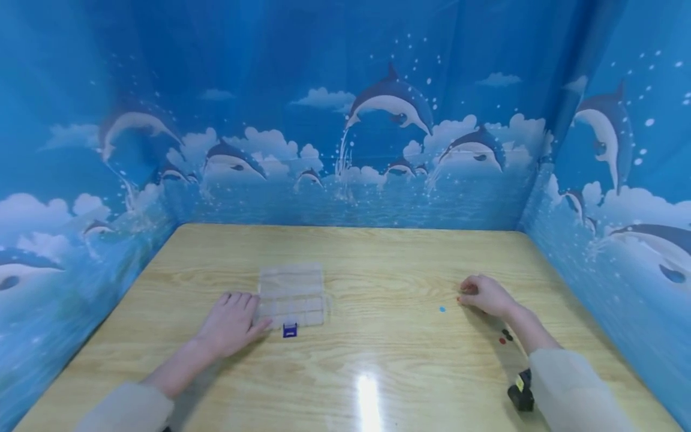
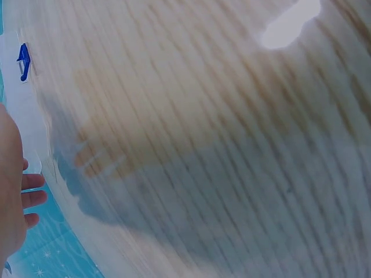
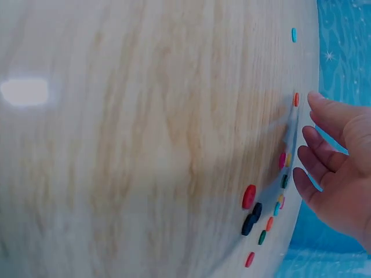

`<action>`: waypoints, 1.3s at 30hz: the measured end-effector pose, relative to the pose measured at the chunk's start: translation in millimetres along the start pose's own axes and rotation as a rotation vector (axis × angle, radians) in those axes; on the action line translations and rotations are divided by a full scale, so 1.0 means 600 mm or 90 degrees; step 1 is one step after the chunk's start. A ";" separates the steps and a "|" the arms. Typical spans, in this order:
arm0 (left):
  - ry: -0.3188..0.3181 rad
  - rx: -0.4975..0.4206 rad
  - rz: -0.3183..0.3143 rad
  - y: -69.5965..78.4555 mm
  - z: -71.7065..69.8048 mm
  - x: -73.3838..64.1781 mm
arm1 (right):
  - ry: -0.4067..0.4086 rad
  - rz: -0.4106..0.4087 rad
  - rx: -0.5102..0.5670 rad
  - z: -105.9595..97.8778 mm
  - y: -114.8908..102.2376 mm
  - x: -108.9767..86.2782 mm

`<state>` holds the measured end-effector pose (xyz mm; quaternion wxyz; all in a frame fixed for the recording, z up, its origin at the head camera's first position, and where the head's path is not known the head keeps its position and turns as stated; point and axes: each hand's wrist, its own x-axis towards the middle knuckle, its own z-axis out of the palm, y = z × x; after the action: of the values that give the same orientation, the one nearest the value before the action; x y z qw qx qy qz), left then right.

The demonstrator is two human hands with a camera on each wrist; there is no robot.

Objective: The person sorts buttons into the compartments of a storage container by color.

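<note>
On the left half of the table lies a clear plastic compartment box [image 1: 305, 305] with its lid raised toward the back and a blue latch [image 1: 290, 330] at its front. My left hand [image 1: 229, 327] rests at the box's left side, fingers extended and thumb along the front left corner. Over on the right, my right hand [image 1: 486, 295] hovers low by scattered small button-like discs, its fingers loosely bent with nothing visible between them. An orange disc [image 3: 296, 99] lies just beside the thumb tip. Below the fingers are a red disc [image 3: 249, 197] and several others in black, green, pink and yellow.
A lone light blue disc [image 1: 442, 309] lies left of the right hand. Near the right sleeve a small black device [image 1: 521, 393] shows at the wrist. Blue dolphin-print curtains [image 1: 345, 198] border the wooden table [image 1: 378, 264] at the back and sides.
</note>
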<state>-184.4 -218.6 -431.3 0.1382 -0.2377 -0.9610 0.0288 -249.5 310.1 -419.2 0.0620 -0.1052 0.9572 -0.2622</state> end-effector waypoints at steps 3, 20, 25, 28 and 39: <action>0.007 0.007 0.006 -0.001 0.000 0.001 | -0.014 0.050 0.063 0.002 0.001 0.001; -0.010 0.012 -0.004 -0.001 0.001 0.000 | -0.016 0.115 0.144 0.011 0.012 0.007; -0.008 0.013 0.000 -0.003 0.004 0.000 | -0.017 0.117 0.153 0.014 0.014 0.008; -0.001 0.017 0.004 -0.005 0.006 0.000 | -0.017 0.120 0.144 0.015 0.013 0.009; -0.010 0.018 0.000 -0.004 0.004 -0.001 | -0.023 0.118 0.103 0.012 0.009 0.005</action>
<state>-185.3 -220.8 -433.3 0.1341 -0.2357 -0.9615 0.0442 -252.1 310.1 -428.4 0.1117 -0.0154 0.9372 -0.3300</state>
